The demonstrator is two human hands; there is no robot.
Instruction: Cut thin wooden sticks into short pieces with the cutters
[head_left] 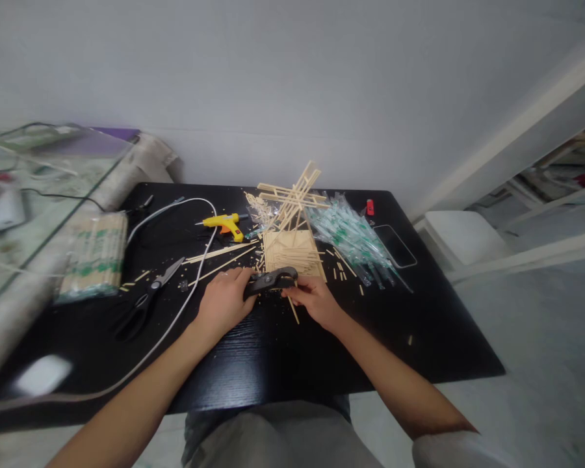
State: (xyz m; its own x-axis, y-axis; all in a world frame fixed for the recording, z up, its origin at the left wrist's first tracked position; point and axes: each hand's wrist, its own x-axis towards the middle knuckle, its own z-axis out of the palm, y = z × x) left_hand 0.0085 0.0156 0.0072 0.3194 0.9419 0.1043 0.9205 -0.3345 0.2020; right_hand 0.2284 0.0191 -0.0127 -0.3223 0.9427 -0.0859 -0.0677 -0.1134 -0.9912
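My left hand (225,300) grips the handle of a dark cutting tool (272,281) near the middle of the black table (273,364). My right hand (312,299) pinches a thin wooden stick (293,311) at the tool's jaws. Just behind both hands lies a flat panel of glued sticks (292,255), with a stick-built windmill frame (292,192) standing on it.
A yellow glue gun (224,224) with a white cable (190,292), black scissors (149,299) and loose sticks lie to the left. A bundle of packed sticks (93,257) sits at far left. Wrapped chopsticks (353,237), a phone (394,246) and a small red object (370,207) lie to the right.
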